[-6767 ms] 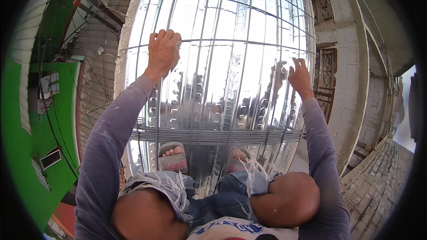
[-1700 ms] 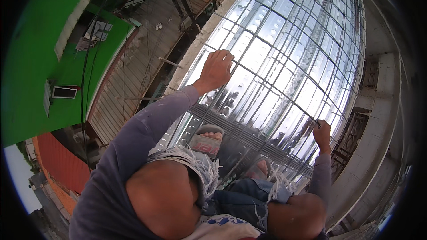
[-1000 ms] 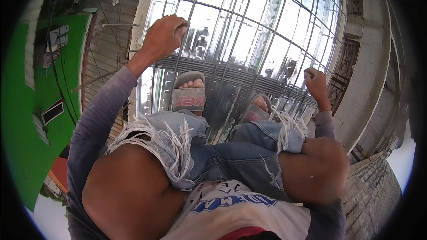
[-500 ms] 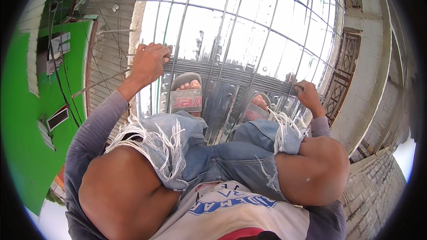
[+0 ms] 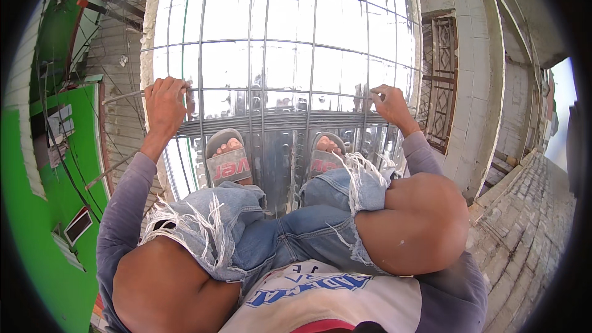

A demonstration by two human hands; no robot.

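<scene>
A thin steel rod (image 5: pixel 280 90) lies crosswise over a grid of steel bars (image 5: pixel 226 41) on shiny metal decking (image 5: pixel 277 169). My left hand (image 5: pixel 165 106) is closed around its left end, near the concrete edge. Toward the right end, my right hand (image 5: pixel 393 108) pinches the same rod between thumb and fingers. Nearer to me, a bundle of several similar rods (image 5: pixel 280 123) lies across the lengthwise bars, just ahead of my sandals (image 5: pixel 228 165). Bright glare washes out much of the decking farther off.
A rough concrete edge (image 5: pixel 148 65) borders the decking on the left, with bars sticking out (image 5: pixel 114 169) past it. Beyond are a corrugated roof (image 5: pixel 120 55), hanging wires and a green wall (image 5: pixel 37 228). On the right stand a block wall (image 5: pixel 465 86) and brickwork (image 5: pixel 518 228).
Both hands have moved forward from the bundle, carrying one rod away from it, now lying apart and parallel. My view has turned, so the decking sits straighter and farther left.
</scene>
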